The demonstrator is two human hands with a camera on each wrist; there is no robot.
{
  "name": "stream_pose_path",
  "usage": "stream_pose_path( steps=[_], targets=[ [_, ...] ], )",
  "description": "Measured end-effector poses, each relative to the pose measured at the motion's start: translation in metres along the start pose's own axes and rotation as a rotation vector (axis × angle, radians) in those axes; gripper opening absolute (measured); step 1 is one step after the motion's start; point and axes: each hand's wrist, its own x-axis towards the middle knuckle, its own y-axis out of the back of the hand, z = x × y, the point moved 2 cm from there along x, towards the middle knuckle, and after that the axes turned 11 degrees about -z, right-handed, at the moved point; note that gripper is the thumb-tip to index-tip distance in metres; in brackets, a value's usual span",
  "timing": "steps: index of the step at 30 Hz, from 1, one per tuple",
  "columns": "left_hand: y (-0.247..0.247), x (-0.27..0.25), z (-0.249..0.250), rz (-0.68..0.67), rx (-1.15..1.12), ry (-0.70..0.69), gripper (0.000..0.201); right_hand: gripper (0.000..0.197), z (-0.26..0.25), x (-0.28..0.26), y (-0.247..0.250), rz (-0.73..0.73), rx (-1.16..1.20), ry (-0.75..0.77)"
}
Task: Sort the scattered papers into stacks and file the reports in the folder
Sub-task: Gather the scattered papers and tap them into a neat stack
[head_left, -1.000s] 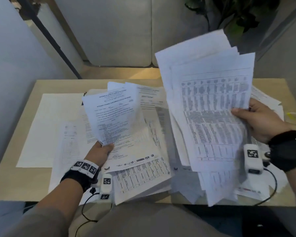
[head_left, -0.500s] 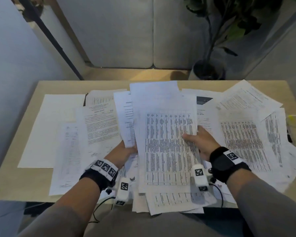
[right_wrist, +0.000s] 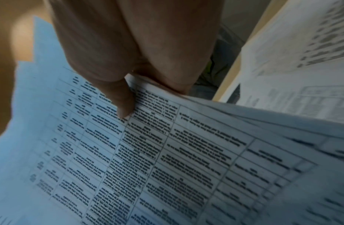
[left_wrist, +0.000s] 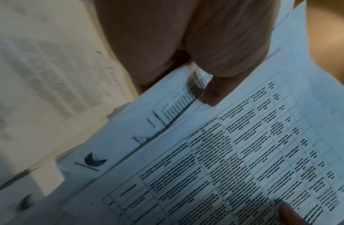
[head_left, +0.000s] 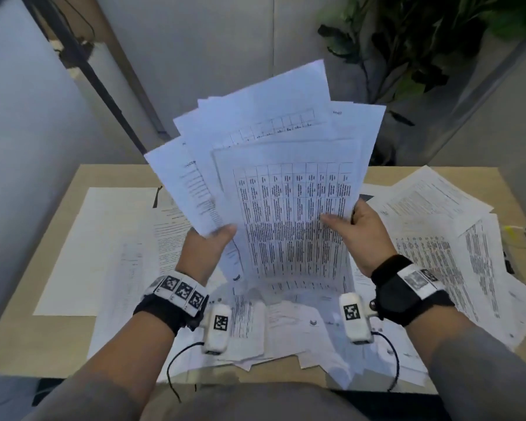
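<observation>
Loose papers (head_left: 456, 253): scattered on tabletop (head_left: 28, 314), near edge overhung, print blurred. Fanned sheaf (head_left: 286, 192): raised above the tabletop centre, gridded page foremost; left hand (head_left: 205, 253) pinches its left edge, right hand (head_left: 359, 235) its right. Folder: not identifiable. Plant (head_left: 407, 56): far right, cropped.

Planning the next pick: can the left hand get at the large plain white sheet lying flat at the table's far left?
Probably not yet: the left hand grips the fanned bundle of printed sheets with the right hand. The plain white sheet lies uncovered.

Two hands (head_left: 208, 250) (head_left: 359, 235), one table (head_left: 22, 323), many papers (head_left: 286, 208)
</observation>
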Motion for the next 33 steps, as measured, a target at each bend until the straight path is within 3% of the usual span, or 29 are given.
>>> stream_pose_path(
  steps=[3,6,10,14,17,18,19,20,22,25,28,33],
  targets=[
    [0.008,0.003,0.027,-0.006,-0.021,-0.065,0.055,0.032,-0.027,-0.002,0.0,-0.001,0.058,0.103],
    [0.014,0.002,0.03,-0.034,0.004,-0.023,0.07,0.037,-0.022,-0.003,-0.001,-0.032,0.024,0.125],
    [0.01,-0.012,0.021,-0.071,0.151,-0.027,0.028,0.039,0.003,-0.011,-0.002,-0.098,-0.074,0.083],
    [0.0,-0.014,0.01,-0.124,0.302,0.036,0.012,0.044,0.017,-0.016,-0.01,-0.095,-0.094,0.023],
    [-0.013,-0.014,0.012,-0.072,0.276,0.119,0.057,0.038,0.017,-0.016,-0.017,-0.041,-0.088,-0.013],
    [-0.016,-0.012,0.014,-0.041,0.276,0.146,0.058,0.036,0.013,-0.016,-0.018,-0.011,-0.101,-0.003],
    [-0.018,-0.013,0.018,-0.026,0.272,0.102,0.045,0.035,0.009,-0.016,-0.019,0.012,-0.098,0.023],
    [-0.02,-0.011,0.024,-0.003,0.277,0.05,0.051,0.036,0.004,-0.015,-0.019,0.025,-0.079,0.058],
    [-0.021,-0.01,0.031,0.036,0.271,-0.087,0.041,0.038,-0.006,-0.015,-0.018,0.028,-0.03,0.117],
    [-0.013,-0.008,0.025,0.077,0.197,-0.11,0.073,0.038,-0.008,-0.011,-0.018,0.011,-0.051,0.136],
    [-0.008,-0.005,0.011,0.118,0.259,-0.044,0.064,0.046,0.004,-0.004,-0.022,-0.02,-0.092,0.085],
    [-0.015,0.008,0.016,0.115,0.171,-0.07,0.102,0.048,0.009,0.006,-0.028,0.038,-0.106,0.118]
  ],
)
